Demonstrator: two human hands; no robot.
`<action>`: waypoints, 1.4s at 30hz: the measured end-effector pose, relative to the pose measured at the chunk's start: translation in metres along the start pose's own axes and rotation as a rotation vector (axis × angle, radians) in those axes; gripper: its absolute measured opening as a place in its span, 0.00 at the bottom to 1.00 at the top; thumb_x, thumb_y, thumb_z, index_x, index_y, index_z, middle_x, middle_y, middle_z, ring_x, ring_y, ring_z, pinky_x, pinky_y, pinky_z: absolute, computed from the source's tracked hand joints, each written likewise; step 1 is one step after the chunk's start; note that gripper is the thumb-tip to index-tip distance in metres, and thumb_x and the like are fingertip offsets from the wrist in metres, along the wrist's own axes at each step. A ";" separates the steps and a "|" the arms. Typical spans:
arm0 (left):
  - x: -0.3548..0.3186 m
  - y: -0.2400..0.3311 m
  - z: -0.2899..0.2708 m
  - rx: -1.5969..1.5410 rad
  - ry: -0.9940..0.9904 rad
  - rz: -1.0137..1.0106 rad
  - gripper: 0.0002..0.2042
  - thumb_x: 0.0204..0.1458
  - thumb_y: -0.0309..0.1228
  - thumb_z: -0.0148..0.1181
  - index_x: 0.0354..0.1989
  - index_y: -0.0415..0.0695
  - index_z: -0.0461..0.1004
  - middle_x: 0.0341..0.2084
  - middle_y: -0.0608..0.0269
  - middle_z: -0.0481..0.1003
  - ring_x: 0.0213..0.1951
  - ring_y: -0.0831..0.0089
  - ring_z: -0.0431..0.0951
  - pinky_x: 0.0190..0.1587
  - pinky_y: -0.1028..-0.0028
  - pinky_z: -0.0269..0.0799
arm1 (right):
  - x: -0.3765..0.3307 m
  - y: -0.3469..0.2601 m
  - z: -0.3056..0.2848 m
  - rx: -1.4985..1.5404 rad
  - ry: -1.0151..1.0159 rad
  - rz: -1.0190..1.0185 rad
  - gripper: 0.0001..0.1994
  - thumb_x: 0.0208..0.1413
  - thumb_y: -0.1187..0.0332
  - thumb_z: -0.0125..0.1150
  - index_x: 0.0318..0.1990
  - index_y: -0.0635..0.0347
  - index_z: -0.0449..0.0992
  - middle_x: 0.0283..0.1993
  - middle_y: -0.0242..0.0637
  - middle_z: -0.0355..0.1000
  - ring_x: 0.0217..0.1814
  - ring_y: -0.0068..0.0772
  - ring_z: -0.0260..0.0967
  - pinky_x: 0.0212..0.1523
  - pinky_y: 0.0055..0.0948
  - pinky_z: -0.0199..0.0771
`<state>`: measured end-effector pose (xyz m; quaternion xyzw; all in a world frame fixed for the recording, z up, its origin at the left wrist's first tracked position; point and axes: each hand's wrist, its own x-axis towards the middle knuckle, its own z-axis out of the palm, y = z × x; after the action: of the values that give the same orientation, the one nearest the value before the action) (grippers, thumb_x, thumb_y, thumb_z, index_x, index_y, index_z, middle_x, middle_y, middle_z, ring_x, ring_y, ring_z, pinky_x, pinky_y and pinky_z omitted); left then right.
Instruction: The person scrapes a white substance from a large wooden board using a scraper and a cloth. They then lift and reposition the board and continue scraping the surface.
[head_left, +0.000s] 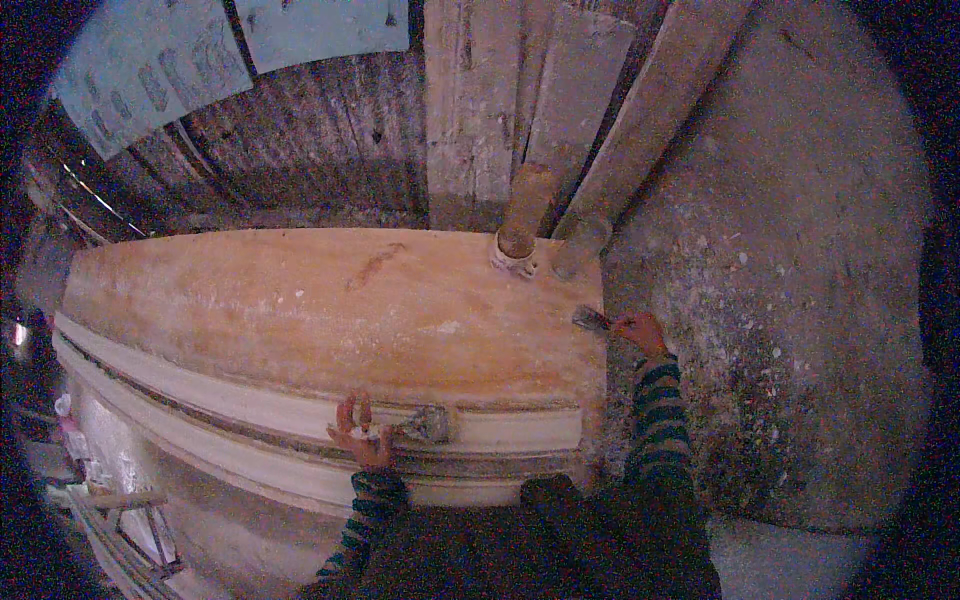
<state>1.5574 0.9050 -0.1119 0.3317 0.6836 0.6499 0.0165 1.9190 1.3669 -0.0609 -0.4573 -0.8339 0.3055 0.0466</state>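
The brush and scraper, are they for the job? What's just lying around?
In use: brush in the right hand; scraper by the left hand; white moulding; orange slab.
Lying about: planks, two cylinders, blue sheets.

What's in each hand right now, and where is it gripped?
Right hand holds a brush by its handle. Left hand holds a scraper by its handle end.

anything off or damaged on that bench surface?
The long orange-brown slab carries a dark reddish streak near its far edge and pale blotches near the middle. The floor on the right is speckled with white flecks. The left hand holds a small scraper-like tool; the right hand holds a brush.
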 end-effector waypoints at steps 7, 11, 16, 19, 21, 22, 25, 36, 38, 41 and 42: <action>0.017 0.022 0.015 -0.162 0.098 0.035 0.47 0.49 0.37 0.65 0.69 0.54 0.33 0.62 0.46 0.55 0.60 0.52 0.63 0.60 0.57 0.60 | 0.083 -0.141 0.100 -0.032 0.052 -0.401 0.17 0.45 0.53 0.64 0.33 0.58 0.79 0.30 0.41 0.75 0.32 0.44 0.72 0.38 0.40 0.71; 0.005 0.002 0.003 -0.111 0.113 0.090 0.48 0.48 0.37 0.66 0.68 0.55 0.33 0.61 0.47 0.57 0.59 0.52 0.64 0.58 0.60 0.63 | 0.063 -0.271 0.121 0.136 -0.106 -0.402 0.16 0.45 0.53 0.65 0.32 0.57 0.78 0.30 0.40 0.75 0.32 0.42 0.72 0.37 0.40 0.71; -0.001 0.001 -0.014 0.187 -0.048 -0.054 0.49 0.47 0.40 0.67 0.68 0.49 0.33 0.61 0.49 0.57 0.59 0.55 0.64 0.58 0.62 0.60 | 0.029 -0.230 0.059 0.181 -0.069 -0.142 0.16 0.46 0.54 0.64 0.33 0.58 0.78 0.32 0.42 0.76 0.34 0.43 0.74 0.36 0.38 0.72; 0.005 0.014 -0.002 0.066 -0.005 -0.076 0.49 0.47 0.42 0.67 0.68 0.46 0.34 0.61 0.50 0.58 0.60 0.56 0.64 0.61 0.62 0.53 | -0.011 -0.192 0.024 -0.053 0.064 -0.017 0.16 0.49 0.55 0.62 0.36 0.58 0.77 0.35 0.45 0.76 0.37 0.46 0.74 0.39 0.38 0.73; 0.014 0.027 0.012 -0.028 0.080 -0.030 0.48 0.47 0.43 0.66 0.68 0.45 0.35 0.61 0.51 0.59 0.60 0.57 0.65 0.63 0.60 0.48 | -0.019 -0.155 0.045 -0.032 0.101 -0.007 0.15 0.50 0.55 0.60 0.37 0.58 0.77 0.37 0.45 0.76 0.38 0.46 0.74 0.40 0.39 0.73; 0.016 0.028 0.019 -0.064 0.139 0.001 0.48 0.47 0.44 0.65 0.68 0.44 0.36 0.60 0.51 0.60 0.60 0.57 0.65 0.64 0.60 0.46 | -0.019 -0.147 0.059 0.006 0.128 -0.010 0.15 0.51 0.55 0.60 0.37 0.58 0.77 0.37 0.45 0.76 0.38 0.47 0.74 0.41 0.39 0.73; 0.014 0.018 0.023 0.111 0.187 0.028 0.47 0.47 0.45 0.65 0.68 0.45 0.38 0.60 0.52 0.61 0.59 0.57 0.66 0.65 0.58 0.45 | -0.011 -0.197 0.084 0.079 0.251 -0.019 0.13 0.53 0.58 0.57 0.37 0.58 0.77 0.38 0.46 0.75 0.39 0.48 0.73 0.42 0.42 0.72; 0.008 0.004 0.010 0.044 0.081 0.038 0.42 0.48 0.44 0.64 0.65 0.44 0.44 0.47 0.58 0.67 0.53 0.65 0.69 0.59 0.61 0.56 | -0.046 -0.220 0.075 -0.121 0.061 0.046 0.13 0.52 0.60 0.56 0.41 0.55 0.74 0.35 0.47 0.74 0.40 0.53 0.72 0.41 0.46 0.73; -0.008 -0.007 0.026 -0.178 0.134 -0.055 0.37 0.50 0.40 0.63 0.64 0.43 0.47 0.42 0.59 0.67 0.51 0.66 0.69 0.56 0.64 0.61 | -0.069 -0.215 0.071 -0.114 0.023 0.072 0.14 0.52 0.59 0.57 0.42 0.55 0.74 0.36 0.48 0.74 0.40 0.53 0.72 0.41 0.46 0.73; -0.013 0.006 0.030 -0.271 0.032 -0.271 0.26 0.53 0.34 0.60 0.56 0.41 0.57 0.39 0.60 0.69 0.47 0.68 0.70 0.51 0.67 0.65 | -0.113 -0.216 0.048 -0.079 0.045 0.207 0.15 0.51 0.58 0.58 0.43 0.55 0.74 0.39 0.49 0.73 0.41 0.53 0.72 0.41 0.45 0.73; -0.002 0.017 0.032 -0.236 -0.051 -0.321 0.21 0.54 0.33 0.59 0.53 0.41 0.61 0.38 0.61 0.70 0.46 0.68 0.71 0.50 0.69 0.66 | -0.125 -0.212 0.042 -0.062 0.075 0.277 0.16 0.51 0.57 0.59 0.43 0.56 0.74 0.40 0.50 0.73 0.42 0.53 0.72 0.41 0.45 0.73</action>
<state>1.5808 0.9313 -0.1026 0.2306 0.6462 0.7059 0.1761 1.8205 1.1646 0.0478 -0.5802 -0.7697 0.2656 0.0211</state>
